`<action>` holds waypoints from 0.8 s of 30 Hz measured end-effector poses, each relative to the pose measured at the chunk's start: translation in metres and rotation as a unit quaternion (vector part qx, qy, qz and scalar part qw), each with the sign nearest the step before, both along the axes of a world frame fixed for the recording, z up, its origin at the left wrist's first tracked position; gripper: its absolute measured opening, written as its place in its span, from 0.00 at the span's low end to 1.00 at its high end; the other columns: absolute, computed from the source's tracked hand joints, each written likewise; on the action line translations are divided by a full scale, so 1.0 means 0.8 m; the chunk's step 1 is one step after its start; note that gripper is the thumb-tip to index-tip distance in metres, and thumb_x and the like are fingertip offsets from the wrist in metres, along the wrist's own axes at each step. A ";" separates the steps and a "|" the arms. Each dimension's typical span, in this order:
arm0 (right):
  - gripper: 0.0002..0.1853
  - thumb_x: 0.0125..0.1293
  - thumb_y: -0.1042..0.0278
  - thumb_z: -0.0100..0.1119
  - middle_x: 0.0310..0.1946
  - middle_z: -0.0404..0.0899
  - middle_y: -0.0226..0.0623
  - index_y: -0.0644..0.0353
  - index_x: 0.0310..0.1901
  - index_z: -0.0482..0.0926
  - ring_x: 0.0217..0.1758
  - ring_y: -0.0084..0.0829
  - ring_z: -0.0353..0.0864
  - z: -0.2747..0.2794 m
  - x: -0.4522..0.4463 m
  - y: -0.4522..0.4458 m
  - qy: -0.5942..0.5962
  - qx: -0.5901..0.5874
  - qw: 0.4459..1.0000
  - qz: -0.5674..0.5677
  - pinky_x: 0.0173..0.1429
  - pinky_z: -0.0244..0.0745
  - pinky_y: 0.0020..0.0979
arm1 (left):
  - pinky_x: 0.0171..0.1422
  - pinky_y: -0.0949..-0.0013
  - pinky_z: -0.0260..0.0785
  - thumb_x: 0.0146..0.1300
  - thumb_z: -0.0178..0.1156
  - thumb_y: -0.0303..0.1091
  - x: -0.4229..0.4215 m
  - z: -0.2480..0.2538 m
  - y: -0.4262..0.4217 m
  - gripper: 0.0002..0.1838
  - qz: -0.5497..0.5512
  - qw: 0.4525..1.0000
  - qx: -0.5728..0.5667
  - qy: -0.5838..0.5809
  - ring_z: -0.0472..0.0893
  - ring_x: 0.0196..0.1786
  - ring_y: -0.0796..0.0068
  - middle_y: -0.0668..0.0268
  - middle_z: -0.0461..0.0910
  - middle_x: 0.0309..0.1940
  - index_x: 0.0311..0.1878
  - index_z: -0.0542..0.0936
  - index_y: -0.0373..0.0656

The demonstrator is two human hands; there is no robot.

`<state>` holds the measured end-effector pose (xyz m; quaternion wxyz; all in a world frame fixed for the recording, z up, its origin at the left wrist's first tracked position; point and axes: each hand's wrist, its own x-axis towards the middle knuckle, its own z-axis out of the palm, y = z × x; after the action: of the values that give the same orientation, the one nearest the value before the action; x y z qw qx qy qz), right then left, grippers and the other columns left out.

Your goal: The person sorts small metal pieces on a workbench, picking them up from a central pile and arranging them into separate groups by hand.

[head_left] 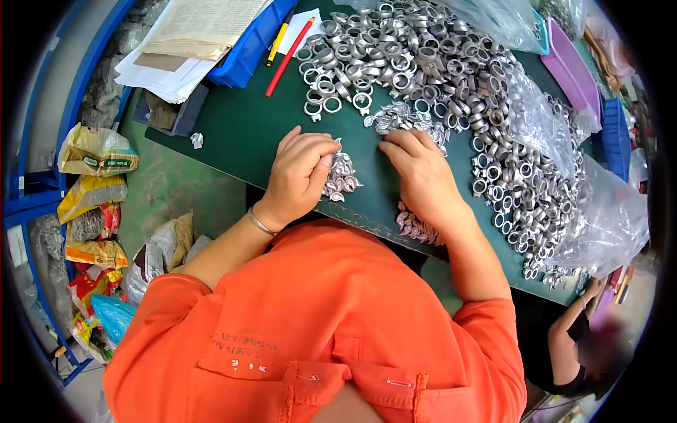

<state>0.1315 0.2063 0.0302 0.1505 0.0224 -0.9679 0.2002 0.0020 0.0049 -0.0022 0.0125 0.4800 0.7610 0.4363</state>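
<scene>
On the green table (233,137) my left hand (300,169) rests with its fingers bent and pressed together, the thumb tucked toward them. Its fingertips touch the left edge of a small heap of curled, leaf-shaped silvery metal pieces (343,175). My right hand (423,173) is closed too, fingertips pointing left, just below another heap of the same silvery pieces (398,116). Whatever either hand pinches is hidden or too small to name. More pieces, pinkish in tone (416,227), lie by the table's near edge under my right wrist.
Many grey metal rings (416,53) spread over the back and right, partly under clear plastic bags (599,218). A red pencil (290,56), a yellow pen (277,44) and a blue bin (250,49) with papers lie back left. Another person's arm (568,331) shows at right.
</scene>
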 end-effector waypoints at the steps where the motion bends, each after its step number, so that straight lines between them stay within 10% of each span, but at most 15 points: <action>1: 0.26 0.45 0.87 0.58 0.50 0.79 0.42 0.65 0.51 0.80 0.52 0.46 0.78 0.001 0.006 0.005 -0.002 0.001 1.000 0.001 0.57 0.76 0.39 | 0.72 0.48 0.61 0.70 0.54 0.27 0.000 0.001 0.000 0.08 -0.004 1.000 -0.011 0.010 0.82 0.56 0.59 0.61 0.84 0.46 0.46 0.82 0.40; 7: 0.20 0.53 0.90 0.56 0.47 0.80 0.44 0.64 0.48 0.82 0.50 0.47 0.79 -0.002 0.035 0.019 -0.033 -0.190 0.981 -0.020 0.55 0.77 0.39 | 0.71 0.49 0.62 0.70 0.55 0.27 -0.001 -0.003 -0.001 0.07 0.003 1.000 0.010 -0.002 0.82 0.54 0.60 0.61 0.84 0.44 0.45 0.82 0.40; 24: 0.09 0.55 0.77 0.69 0.37 0.80 0.39 0.62 0.39 0.83 0.43 0.45 0.80 -0.011 0.040 0.014 -0.005 -0.101 0.991 -0.085 0.47 0.77 0.39 | 0.71 0.49 0.62 0.69 0.57 0.28 -0.003 -0.002 -0.001 0.07 -0.007 1.000 0.013 0.000 0.82 0.54 0.59 0.60 0.84 0.45 0.45 0.82 0.39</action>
<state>0.1637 0.2179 0.0216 0.1640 -0.0760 -0.9418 0.2834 -0.0005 0.0037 -0.0042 0.0096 0.4855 0.7518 0.4460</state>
